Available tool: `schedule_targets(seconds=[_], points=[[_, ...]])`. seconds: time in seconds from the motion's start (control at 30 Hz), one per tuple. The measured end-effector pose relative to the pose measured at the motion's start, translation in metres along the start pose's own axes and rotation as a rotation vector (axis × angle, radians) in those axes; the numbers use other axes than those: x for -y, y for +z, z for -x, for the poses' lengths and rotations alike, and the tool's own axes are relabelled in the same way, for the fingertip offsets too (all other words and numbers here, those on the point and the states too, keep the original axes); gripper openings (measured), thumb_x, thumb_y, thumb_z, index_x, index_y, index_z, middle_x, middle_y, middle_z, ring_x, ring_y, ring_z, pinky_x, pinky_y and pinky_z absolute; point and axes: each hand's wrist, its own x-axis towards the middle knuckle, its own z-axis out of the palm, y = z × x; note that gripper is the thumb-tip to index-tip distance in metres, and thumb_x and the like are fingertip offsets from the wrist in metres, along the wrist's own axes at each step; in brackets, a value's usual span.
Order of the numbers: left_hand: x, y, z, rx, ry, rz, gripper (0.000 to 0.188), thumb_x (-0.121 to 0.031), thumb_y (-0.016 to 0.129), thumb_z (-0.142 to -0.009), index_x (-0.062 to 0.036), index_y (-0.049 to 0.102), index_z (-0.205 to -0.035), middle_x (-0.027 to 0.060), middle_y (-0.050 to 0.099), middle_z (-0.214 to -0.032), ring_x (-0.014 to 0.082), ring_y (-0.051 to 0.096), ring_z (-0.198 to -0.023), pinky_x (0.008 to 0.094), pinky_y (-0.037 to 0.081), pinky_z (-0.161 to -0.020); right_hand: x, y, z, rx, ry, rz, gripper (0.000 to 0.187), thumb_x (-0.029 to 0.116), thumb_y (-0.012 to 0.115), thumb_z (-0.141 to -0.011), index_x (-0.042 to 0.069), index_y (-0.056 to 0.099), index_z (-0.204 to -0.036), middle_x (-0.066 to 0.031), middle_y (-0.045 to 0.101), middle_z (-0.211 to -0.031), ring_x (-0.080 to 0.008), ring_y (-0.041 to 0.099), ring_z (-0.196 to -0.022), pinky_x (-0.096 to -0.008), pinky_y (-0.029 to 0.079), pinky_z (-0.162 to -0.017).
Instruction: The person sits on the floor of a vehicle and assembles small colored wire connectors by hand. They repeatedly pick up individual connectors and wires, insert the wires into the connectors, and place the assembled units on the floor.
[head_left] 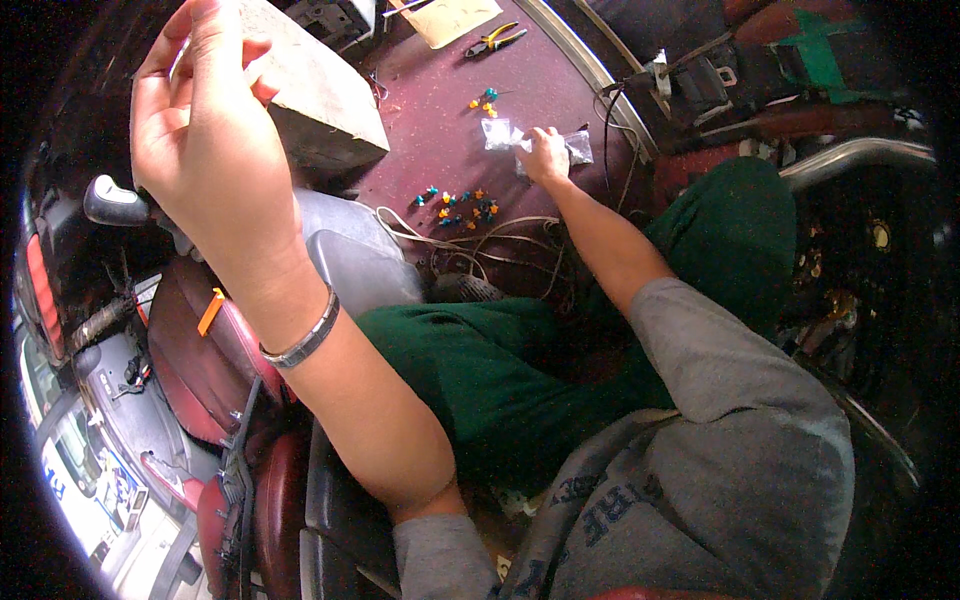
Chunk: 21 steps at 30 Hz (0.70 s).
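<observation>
High at the left, my left hand (205,120) is raised, its thumb and index finger coming together at the picture's top edge. Whatever those fingers hold, if anything, is cut off there. A dark wristband (305,335) circles that wrist. My right hand (548,155) reaches down to the maroon floor with bent fingers on a small clear plastic bag (519,143). Another clear bag (496,134) lies left of it, and a darker bag (579,147) to its right. Small yellow and teal plastic clips (490,106) lie beyond the bags; several more clips (470,210) are scattered nearer me.
Pliers (497,42) with yellow and black handles lie far off beside a tan sheet (440,18). A large pale block (320,100) stands behind my left hand. Pale cables (480,235) loop across the floor. An orange tool (211,312) rests on a maroon seat; a lever knob (115,200) rises nearby.
</observation>
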Motion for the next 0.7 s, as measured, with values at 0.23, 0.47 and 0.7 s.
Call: schedule_targets(seconds=[0.23, 0.47, 0.7], points=[[0.003, -0.004, -0.001, -0.013, -0.014, -0.006, 0.028, -0.026, 0.074, -0.100, -0.0060, 0.067, -0.119, 0.0053, 0.070, -0.113, 0.0123, 0.067, -0.093, 0.0261, 0.050, -0.076, 0.009, 0.004, -0.009, 0.219, 0.079, -0.041, 0.023, 0.021, 0.079, -0.079, 0.012, 0.075, -0.100, -0.0175, 0.066, -0.106, -0.0374, 0.066, -0.105, -0.0446, 0.054, -0.095], [-0.001, 0.000, -0.001, 0.009, -0.006, 0.015, 0.027, -0.025, 0.074, -0.100, -0.0063, 0.068, -0.118, 0.0055, 0.070, -0.114, 0.0122, 0.067, -0.093, 0.0260, 0.050, -0.076, -0.022, 0.013, -0.005, 0.007, -0.036, -0.103, 0.020, 0.016, 0.074, -0.080, 0.011, 0.074, -0.099, -0.0166, 0.066, -0.107, -0.0377, 0.065, -0.102, -0.0461, 0.053, -0.093], [0.000, -0.006, -0.002, -0.028, -0.003, -0.003, 0.029, -0.025, 0.074, -0.100, -0.0060, 0.068, -0.121, 0.0057, 0.071, -0.115, 0.0123, 0.067, -0.094, 0.0269, 0.051, -0.077, -0.001, 0.007, 0.006, 0.016, -0.127, -0.091, 0.022, 0.023, 0.073, -0.085, 0.010, 0.075, -0.104, -0.0183, 0.065, -0.108, -0.0390, 0.066, -0.101, -0.0463, 0.054, -0.091]])
